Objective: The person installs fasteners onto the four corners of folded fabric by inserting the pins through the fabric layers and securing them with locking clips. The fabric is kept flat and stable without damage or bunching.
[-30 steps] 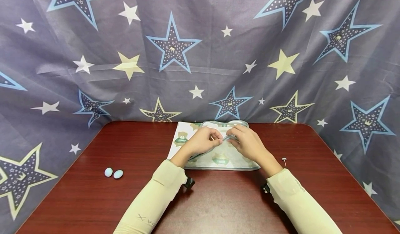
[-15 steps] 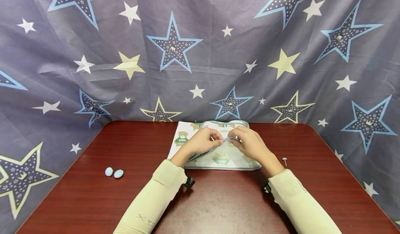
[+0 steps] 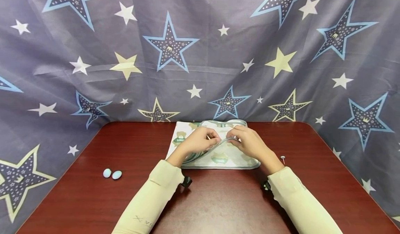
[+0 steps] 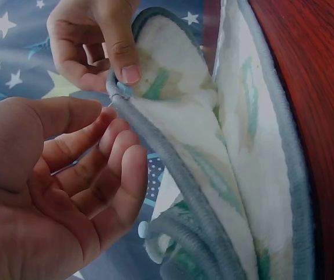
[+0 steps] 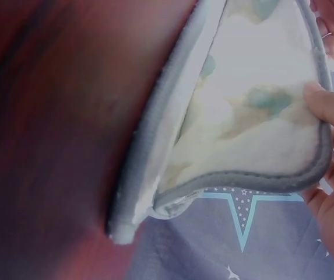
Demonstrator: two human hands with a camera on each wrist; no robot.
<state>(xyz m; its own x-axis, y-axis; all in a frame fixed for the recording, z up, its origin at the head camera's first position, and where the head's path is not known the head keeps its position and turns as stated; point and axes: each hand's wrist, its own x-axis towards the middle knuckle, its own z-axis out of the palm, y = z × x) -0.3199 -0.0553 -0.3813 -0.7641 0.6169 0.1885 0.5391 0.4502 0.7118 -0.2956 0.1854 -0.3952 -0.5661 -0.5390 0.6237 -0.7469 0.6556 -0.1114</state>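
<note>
A white cloth (image 3: 220,159) with printed bears and grey binding lies partly folded at the table's back middle. My right hand (image 3: 248,142) pinches its raised edge, thumb on top and fingers behind, clearest in the right wrist view. Under that thumb, in the left wrist view, a pale blue knob (image 4: 125,90) sits at the binding. My left hand (image 3: 200,140) is right at the same edge, fingers curled and thumb tip meeting the index finger. I cannot tell whether anything is pinched there. A second pale blue knob (image 4: 143,229) shows lower down beside a folded part.
Two pale blue egg-shaped pieces (image 3: 111,174) lie on the left of the dark red table (image 3: 215,202). To the right of my right wrist is a small pin (image 3: 283,158) with a round pale head. A star-patterned curtain (image 3: 200,77) hangs behind the table's back edge.
My left fingertips have shifted slightly left, and more of the grey binding shows running below them. My right hand keeps its pinch in nearly the same place.
</note>
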